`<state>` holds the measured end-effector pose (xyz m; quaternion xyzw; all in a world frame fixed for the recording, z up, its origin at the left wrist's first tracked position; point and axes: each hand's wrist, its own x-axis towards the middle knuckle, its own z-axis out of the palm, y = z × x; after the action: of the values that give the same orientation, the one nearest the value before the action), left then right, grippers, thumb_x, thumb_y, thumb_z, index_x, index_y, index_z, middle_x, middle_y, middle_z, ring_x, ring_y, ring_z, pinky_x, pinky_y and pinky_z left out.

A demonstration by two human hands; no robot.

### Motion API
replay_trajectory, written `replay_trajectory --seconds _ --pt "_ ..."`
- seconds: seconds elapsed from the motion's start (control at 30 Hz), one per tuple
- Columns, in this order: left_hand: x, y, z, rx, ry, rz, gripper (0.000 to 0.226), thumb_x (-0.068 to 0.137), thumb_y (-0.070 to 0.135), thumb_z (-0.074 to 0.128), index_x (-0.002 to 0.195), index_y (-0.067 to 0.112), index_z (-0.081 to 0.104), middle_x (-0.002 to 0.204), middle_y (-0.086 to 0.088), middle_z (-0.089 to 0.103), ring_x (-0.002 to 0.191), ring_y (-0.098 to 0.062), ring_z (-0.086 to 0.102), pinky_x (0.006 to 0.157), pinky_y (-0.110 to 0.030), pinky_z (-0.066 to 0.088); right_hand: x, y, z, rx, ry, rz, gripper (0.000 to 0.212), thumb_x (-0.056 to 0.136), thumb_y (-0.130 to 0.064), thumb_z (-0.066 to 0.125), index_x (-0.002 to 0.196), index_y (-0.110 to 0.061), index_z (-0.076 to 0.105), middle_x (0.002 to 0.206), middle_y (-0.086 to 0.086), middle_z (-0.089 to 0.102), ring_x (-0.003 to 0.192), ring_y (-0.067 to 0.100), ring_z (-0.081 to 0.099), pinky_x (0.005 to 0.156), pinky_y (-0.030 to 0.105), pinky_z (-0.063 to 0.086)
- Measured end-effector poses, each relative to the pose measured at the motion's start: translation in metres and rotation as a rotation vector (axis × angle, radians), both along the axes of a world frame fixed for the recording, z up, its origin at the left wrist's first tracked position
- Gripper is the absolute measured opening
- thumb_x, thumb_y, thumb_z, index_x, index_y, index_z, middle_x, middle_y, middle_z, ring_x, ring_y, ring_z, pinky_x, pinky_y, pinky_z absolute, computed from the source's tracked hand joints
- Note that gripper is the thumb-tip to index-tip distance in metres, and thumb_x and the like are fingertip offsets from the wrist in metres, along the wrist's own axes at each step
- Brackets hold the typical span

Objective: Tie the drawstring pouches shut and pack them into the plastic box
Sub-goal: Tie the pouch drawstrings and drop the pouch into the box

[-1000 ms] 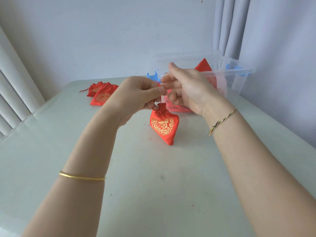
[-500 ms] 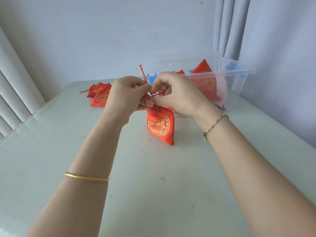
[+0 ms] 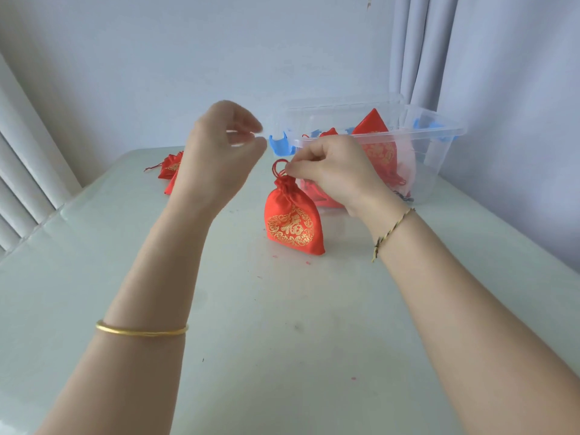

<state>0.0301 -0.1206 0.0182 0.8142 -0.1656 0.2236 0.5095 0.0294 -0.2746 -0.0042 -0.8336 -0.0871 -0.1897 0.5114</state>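
Observation:
A red drawstring pouch [image 3: 293,224] with gold embroidery hangs with its bottom corner near the pale table, its neck gathered tight. My right hand [image 3: 332,169] pinches its red cord loop [image 3: 278,168] just above the neck. My left hand [image 3: 219,152] hovers up and to the left of the pouch, fingers apart and blurred, holding nothing. Behind my right hand stands the clear plastic box [image 3: 445,133], which holds red pouches [image 3: 373,133] and blue ones [image 3: 281,144].
More red pouches [image 3: 169,167] lie on the table at the back left, partly hidden by my left wrist. A wall and grey curtain close off the back and right. White blinds run along the left edge.
My left hand has let go of the cord and lifted up and left, opening. My right hand has kept the cord and the pouch now hangs from it alone.

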Motion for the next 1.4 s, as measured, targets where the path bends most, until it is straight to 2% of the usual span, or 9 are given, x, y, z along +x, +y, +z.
replay_trajectory --seconds 0.23,0.47,0.67,0.77,0.87,0.97,1.17,1.3,1.4 --pt "-0.001 -0.009 -0.007 0.463 -0.134 0.039 0.011 0.079 0.028 0.070 0.089 0.025 0.070 0.109 0.004 0.044 0.115 -0.016 0.039 0.087 -0.023 0.033 0.001 -0.002 -0.001 0.330 0.213 0.094 0.011 0.079 -0.004 0.067 0.069 -0.002 0.064 0.040 -0.004 0.047 0.039 0.010 0.030 0.044 0.022 0.019" --pt "0.002 -0.008 -0.011 0.482 -0.119 0.064 0.004 0.082 0.022 0.067 0.085 0.021 0.068 0.104 0.003 0.048 0.109 -0.017 0.042 0.082 -0.023 0.029 0.001 -0.006 -0.002 0.337 0.244 0.191 0.008 0.081 -0.005 0.066 0.073 -0.006 0.066 0.043 -0.005 0.048 0.044 0.011 0.032 0.051 0.027 0.022" --pt "0.004 0.000 -0.011 0.341 -0.006 0.054 0.005 0.085 0.012 0.060 0.081 0.014 0.061 0.075 0.003 0.058 0.076 -0.016 0.054 0.062 -0.024 0.041 0.003 -0.029 -0.004 0.301 0.213 0.020 0.020 0.079 0.002 0.066 0.064 -0.010 0.060 0.045 -0.002 0.050 0.039 0.007 0.035 0.044 0.019 0.028" --pt "0.004 -0.003 -0.013 0.327 0.016 0.056 0.005 0.086 0.011 0.057 0.083 0.012 0.061 0.080 -0.002 0.063 0.073 -0.016 0.054 0.056 -0.021 0.039 0.003 -0.032 -0.009 0.181 0.249 -0.023 0.017 0.081 0.000 0.065 0.067 -0.009 0.061 0.056 0.004 0.049 0.046 0.011 0.037 0.046 0.020 0.029" --pt "0.003 -0.005 -0.013 0.274 0.071 0.027 0.007 0.086 0.010 0.055 0.085 0.009 0.062 0.077 -0.002 0.068 0.074 -0.021 0.062 0.065 -0.034 0.051 -0.003 -0.030 -0.003 0.110 0.288 0.083 0.006 0.086 -0.014 0.062 0.088 -0.011 0.066 0.077 0.006 0.060 0.051 0.007 0.052 0.043 0.016 0.035" --pt "0.001 -0.005 -0.011 0.226 0.103 -0.016 0.008 0.086 0.011 0.056 0.083 0.010 0.063 0.073 0.002 0.068 0.078 -0.025 0.065 0.074 -0.041 0.053 -0.009 -0.024 0.006 0.010 0.352 0.194 0.029 0.081 -0.035 0.067 0.103 -0.015 0.066 0.099 0.009 0.061 0.064 0.011 0.059 0.052 0.022 0.043" --pt "-0.004 -0.014 -0.009 0.134 0.101 -0.116 0.009 0.086 0.012 0.057 0.079 0.014 0.061 0.075 0.000 0.068 0.071 -0.014 0.062 0.066 -0.029 0.049 -0.012 -0.004 0.008 -0.458 0.144 0.040 0.025 0.079 -0.020 0.068 0.086 0.004 0.065 0.068 0.010 0.051 0.061 0.017 0.048 0.051 0.026 0.034" --pt "0.004 -0.022 0.003 -0.039 0.101 -0.084 0.011 0.087 0.012 0.052 0.083 0.021 0.058 0.079 0.005 0.064 0.074 -0.008 0.063 0.061 -0.022 0.048 -0.016 -0.028 0.031 -0.100 0.152 0.033 0.022 0.080 -0.012 0.068 0.088 0.008 0.063 0.068 0.016 0.058 0.049 0.019 0.050 0.040 0.025 0.036" --pt "0.018 -0.030 0.023 -0.080 0.063 -0.028 0.013 0.087 0.012 0.049 0.093 0.017 0.059 0.080 0.007 0.060 0.082 -0.011 0.064 0.071 -0.031 0.052 -0.007 -0.051 0.067 0.195 0.096 -0.004 0.004 0.085 -0.009 0.064 0.083 -0.005 0.061 0.071 0.009 0.062 0.045 0.010 0.056 0.041 0.020 0.046"
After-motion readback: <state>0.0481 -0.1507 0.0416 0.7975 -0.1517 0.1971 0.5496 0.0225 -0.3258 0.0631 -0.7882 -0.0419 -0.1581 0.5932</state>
